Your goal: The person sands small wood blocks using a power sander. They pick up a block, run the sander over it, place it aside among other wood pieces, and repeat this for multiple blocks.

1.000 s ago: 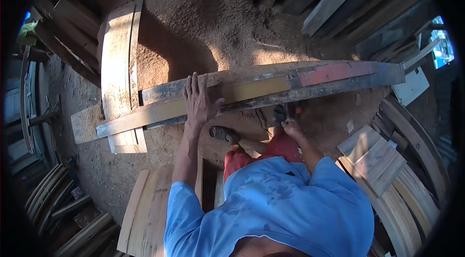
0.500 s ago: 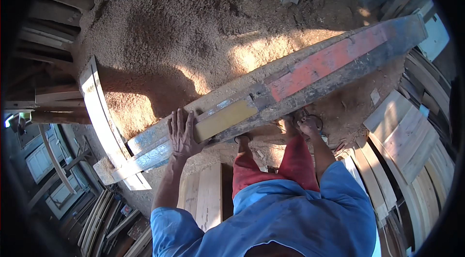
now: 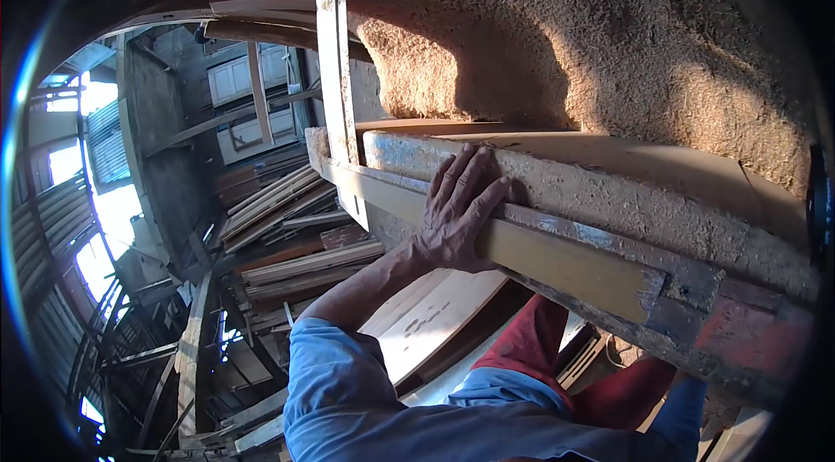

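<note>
Left hand [image 3: 461, 205]: fingers spread flat on long sawdust-coated timber beam [image 3: 600, 218], not gripping.
Right hand: hidden.
Progress: beam steadied, uncut.

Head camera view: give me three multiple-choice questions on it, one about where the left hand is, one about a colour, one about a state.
1. Where is the left hand?
A. flat on the long wooden beam
B. in the sawdust pile
C. on the stacked planks

2. What colour is the sleeve on that arm?
A. yellow
B. blue
C. black

3. How are the fingers of the left hand?
A. curled in a fist
B. pinching a nail
C. spread open, pressing the beam

Answers: 1 A, the palm lies on the beam's edge; 2 B, the sleeve is light blue; 3 C, the fingers fan out over the wood.
</note>
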### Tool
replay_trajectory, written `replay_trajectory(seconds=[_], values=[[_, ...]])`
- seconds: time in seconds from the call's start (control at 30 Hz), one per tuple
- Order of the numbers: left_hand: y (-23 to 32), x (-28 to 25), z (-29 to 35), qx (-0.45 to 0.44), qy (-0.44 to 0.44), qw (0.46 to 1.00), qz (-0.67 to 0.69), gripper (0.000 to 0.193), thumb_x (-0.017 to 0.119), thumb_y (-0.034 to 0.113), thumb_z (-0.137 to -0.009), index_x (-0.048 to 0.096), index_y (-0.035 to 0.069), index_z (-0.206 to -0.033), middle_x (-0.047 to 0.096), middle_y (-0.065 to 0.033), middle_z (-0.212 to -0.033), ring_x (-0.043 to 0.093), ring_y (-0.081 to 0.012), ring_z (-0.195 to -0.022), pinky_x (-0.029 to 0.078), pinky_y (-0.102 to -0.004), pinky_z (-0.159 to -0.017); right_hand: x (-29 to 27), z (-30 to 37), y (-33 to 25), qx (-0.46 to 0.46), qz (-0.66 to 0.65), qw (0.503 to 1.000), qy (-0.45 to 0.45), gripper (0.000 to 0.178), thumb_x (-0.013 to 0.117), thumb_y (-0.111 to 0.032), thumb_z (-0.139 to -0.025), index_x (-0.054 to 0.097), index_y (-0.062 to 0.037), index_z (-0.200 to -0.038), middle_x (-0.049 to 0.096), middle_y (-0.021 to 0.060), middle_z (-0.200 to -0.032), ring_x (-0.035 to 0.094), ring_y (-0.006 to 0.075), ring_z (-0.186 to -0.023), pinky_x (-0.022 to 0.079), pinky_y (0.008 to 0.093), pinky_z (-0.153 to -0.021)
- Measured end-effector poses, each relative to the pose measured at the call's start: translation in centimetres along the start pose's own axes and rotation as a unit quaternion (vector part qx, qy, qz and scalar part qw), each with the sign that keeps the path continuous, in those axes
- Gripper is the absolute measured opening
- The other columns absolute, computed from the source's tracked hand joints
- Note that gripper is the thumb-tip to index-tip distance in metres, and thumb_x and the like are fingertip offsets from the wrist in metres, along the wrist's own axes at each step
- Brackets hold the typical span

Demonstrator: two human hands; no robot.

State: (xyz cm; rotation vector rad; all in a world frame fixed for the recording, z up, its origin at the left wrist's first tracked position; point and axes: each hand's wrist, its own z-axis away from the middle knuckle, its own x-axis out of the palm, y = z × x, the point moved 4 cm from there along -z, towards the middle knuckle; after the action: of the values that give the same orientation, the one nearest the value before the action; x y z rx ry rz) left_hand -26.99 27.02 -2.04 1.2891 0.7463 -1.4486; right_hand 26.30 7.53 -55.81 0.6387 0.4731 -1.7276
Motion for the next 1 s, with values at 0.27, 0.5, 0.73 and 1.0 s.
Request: replay_trajectory(seconds=[0.27,0.5,0.73,1.0], values=[[-0.7,-0.1,0.4,0.013,-0.007,1.0,0.017,0.104,0.086,0.052,-0.063,0.046,0.009,-0.148,0.035,-0.0346,-0.154,0.036,-0.0544,-0.141,0.028,-0.0648,-0.114,-2.7,1.4,-0.3,-0.011,0.005,1.0,0.027,0.054,0.059,-0.046,-0.094,0.064,-0.0055,-0.129,0.068,0.0199,-0.123,0.063,0.0382,-0.118,0.051,0.0469,-0.1],[-1.5,-1.2,0.6,0.026,-0.028,0.999,0.032,0.11,0.083,0.062,-0.064,0.041,0.01,-0.151,0.031,-0.0326,-0.157,0.033,-0.0522,-0.143,0.027,-0.064,-0.114,-12.2,6.9,-4.3,-0.084,-0.01,0.992,0.098,0.053,0.061,-0.044,-0.093,0.063,-0.0062,-0.131,0.067,0.0212,-0.125,0.062,0.0394,-0.121,0.05,0.0477,-0.101],[-2.3,-1.9,3.1,0.0,0.016,0.996,0.088,0.109,0.08,0.064,-0.061,0.042,0.012,-0.15,0.035,-0.0283,-0.155,0.031,-0.0482,-0.145,0.024,-0.0605,-0.118,-19.9,15.8,-15.1,-0.24,-0.01,0.961,0.134,0.053,0.062,-0.042,-0.092,0.062,-0.0069,-0.132,0.065,0.0224,-0.127,0.06,0.0405,-0.123,0.05,0.0485,-0.102],[-3.5,-1.7,5.2,0.04,0.116,0.977,0.172,0.113,0.081,0.063,-0.057,0.041,0.011,-0.149,0.033,-0.0296,-0.154,0.025,-0.0485,-0.148,0.021,-0.0612,-0.12,-25.4,31.7,-30.7,-0.203,-0.019,0.974,-0.1,0.065,0.072,-0.031,-0.081,0.055,-0.0002,-0.135,0.071,0.0236,-0.105,0.071,0.0348,-0.099,0.057,0.0502,-0.081]])
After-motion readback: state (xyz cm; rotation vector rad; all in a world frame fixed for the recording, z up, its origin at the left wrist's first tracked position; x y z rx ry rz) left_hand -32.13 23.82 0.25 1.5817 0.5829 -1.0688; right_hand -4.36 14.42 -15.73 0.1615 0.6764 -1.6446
